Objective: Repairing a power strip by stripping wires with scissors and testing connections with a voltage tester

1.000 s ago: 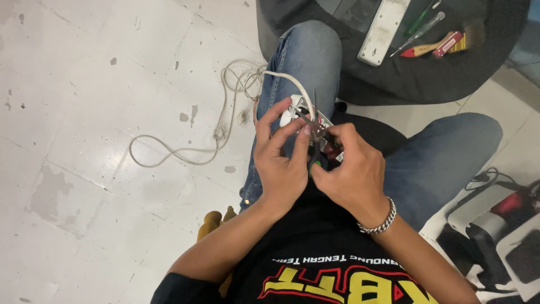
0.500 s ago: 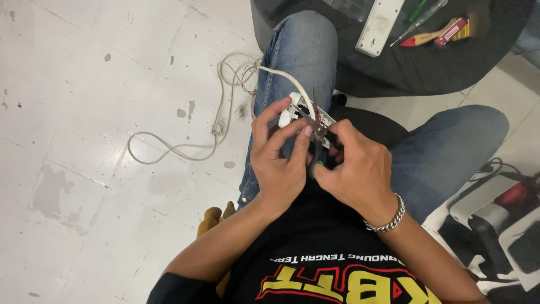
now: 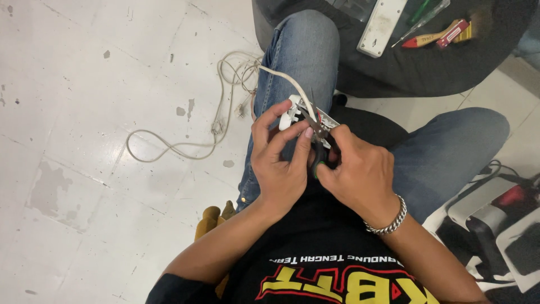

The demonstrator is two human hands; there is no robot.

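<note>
I sit with both hands over my lap. My left hand (image 3: 279,160) grips a small white plastic socket part (image 3: 293,111) with red and dark wires showing at its open side. A pale cable (image 3: 185,141) runs from it over my left knee and coils on the floor. My right hand (image 3: 360,171) is closed on a dark hand tool with a green-tipped handle (image 3: 320,152). Its metal tip touches the wires at the socket part.
A dark round table (image 3: 405,67) stands ahead, carrying a white power-strip cover (image 3: 382,25), a red-handled screwdriver (image 3: 427,38) and other small tools. Grey and red equipment (image 3: 495,214) lies on the floor at the right. White tiled floor (image 3: 84,169) spreads left.
Both hands have stayed on the socket part and tool, with only small finger shifts. The view has drifted slightly.
</note>
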